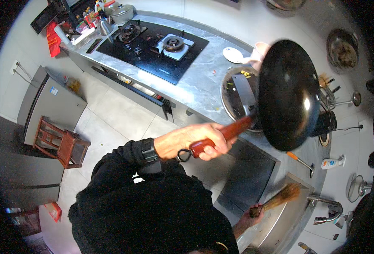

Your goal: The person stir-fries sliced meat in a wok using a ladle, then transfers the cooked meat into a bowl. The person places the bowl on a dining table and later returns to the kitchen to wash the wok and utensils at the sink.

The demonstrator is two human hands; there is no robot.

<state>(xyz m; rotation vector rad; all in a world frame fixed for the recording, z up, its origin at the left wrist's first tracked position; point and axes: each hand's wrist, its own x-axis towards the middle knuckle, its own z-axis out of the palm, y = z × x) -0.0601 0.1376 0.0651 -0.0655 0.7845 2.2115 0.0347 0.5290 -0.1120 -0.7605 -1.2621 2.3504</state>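
Observation:
My left hand grips the reddish-brown handle of a black wok. The pan is tilted steeply on its side in the air and covers part of the counter behind it. Lower right, over the edge of a steel sink, my right hand holds a bristle brush by its bound end, bristles pointing away from me. Partly behind the wok, a cleaver lies on a round cutting board with yellow food bits. A faucet reaches over the sink.
A black gas cooktop is set into the grey counter, above an open drawer. A utensil with an orange handle lies beyond the wok, near a spray bottle. A wooden chair stands on the floor at left.

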